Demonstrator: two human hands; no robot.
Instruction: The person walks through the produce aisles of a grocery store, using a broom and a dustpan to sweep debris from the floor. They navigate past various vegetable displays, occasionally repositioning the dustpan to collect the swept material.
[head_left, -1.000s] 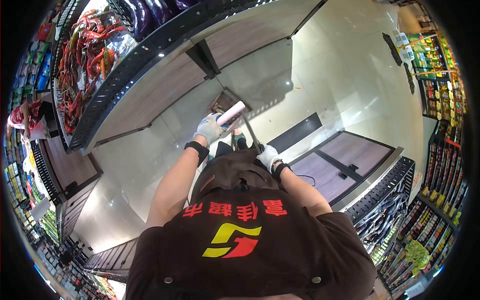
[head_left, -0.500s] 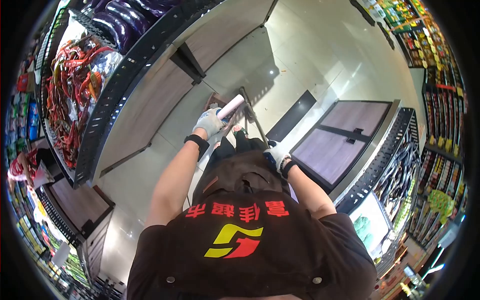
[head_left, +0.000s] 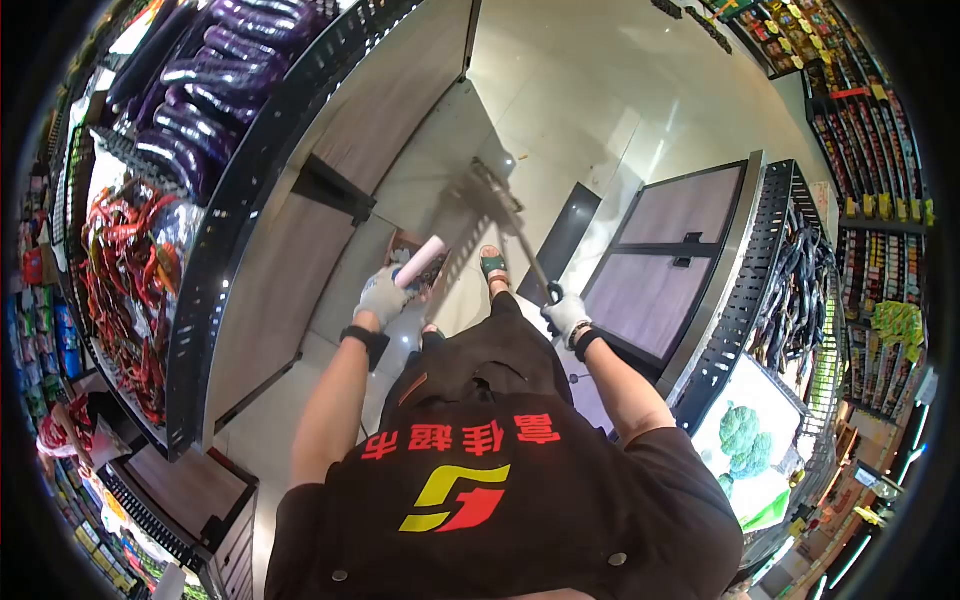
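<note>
My left hand, in a light work glove, is closed around a pale pink tube-like handle. Just beyond it, partly hidden, is a reddish-brown shape with dark bits, which looks like a dustpan. My right hand, gloved too, grips the top of a long broom stick. The stick slants away from me to the broom's head on the floor, blurred by motion. My feet in green sandals stand between the two tools.
Left, a produce stand bears purple eggplants and red chilies. Another stand on the right holds dark long vegetables. A dark strip lies on the tiled floor. Packed shelves line the far right.
My view has shifted. The broom's head has swung out forward and left of the stick's top. My left hand with the pink handle sits lower and further left; my feet show more.
</note>
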